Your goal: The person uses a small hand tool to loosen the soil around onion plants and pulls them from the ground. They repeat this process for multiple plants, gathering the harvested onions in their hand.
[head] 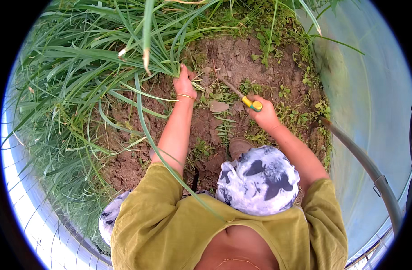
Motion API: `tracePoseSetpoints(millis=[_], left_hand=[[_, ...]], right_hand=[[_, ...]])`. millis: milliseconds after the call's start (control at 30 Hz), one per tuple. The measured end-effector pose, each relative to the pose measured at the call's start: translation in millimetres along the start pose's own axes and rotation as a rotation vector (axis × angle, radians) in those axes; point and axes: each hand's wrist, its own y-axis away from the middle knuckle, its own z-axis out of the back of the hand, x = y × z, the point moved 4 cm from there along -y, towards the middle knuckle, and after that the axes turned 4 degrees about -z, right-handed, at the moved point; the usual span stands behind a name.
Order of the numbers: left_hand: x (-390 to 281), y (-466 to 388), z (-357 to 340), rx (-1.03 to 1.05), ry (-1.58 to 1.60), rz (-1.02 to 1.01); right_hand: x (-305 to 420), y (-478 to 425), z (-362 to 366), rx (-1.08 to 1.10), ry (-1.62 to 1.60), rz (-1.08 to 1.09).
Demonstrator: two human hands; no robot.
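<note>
My left hand [185, 83] is closed around a bunch of long, flat green leaves [173, 65], probably Chinese chives. Pale stem ends [198, 85] stick out on the right side of that fist. In my right hand [265, 114] is a hand tool with a yellow and green handle [252, 103]. Its narrow metal part [232, 87] points up and left, over bare soil close to the stem ends. The tool's far end blends into the soil, so its shape is unclear.
Dense leafy plants [74, 67] fill the left side. Low weeds [293, 116] grow in the brown soil [226, 50]. Translucent plastic sheeting [364, 94] rises at the right, with a curved metal pipe [361, 152] before it. My shoe [240, 147] rests on the ground by my knee [260, 182].
</note>
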Motion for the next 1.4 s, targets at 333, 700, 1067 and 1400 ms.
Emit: tracePoseSetpoints(millis=[333, 700, 1067, 1400], left_hand=[[-1, -11, 27, -0.018, 0.044, 0.003], [-77, 19, -7, 0.193, 0.054, -0.034], [-39, -107, -50, 0.256, -0.26, -0.019], [-21, -147, -112, 0.043, -0.334, 0.048]], right_hand=[[138, -60, 76, 0.44, 0.539, -0.011], [-8, -6, -57, 0.099, -0.117, -0.132], [133, -31, 131, 0.061, 0.169, -0.152], [-2, -159, -52, -0.302, -0.061, -0.09]])
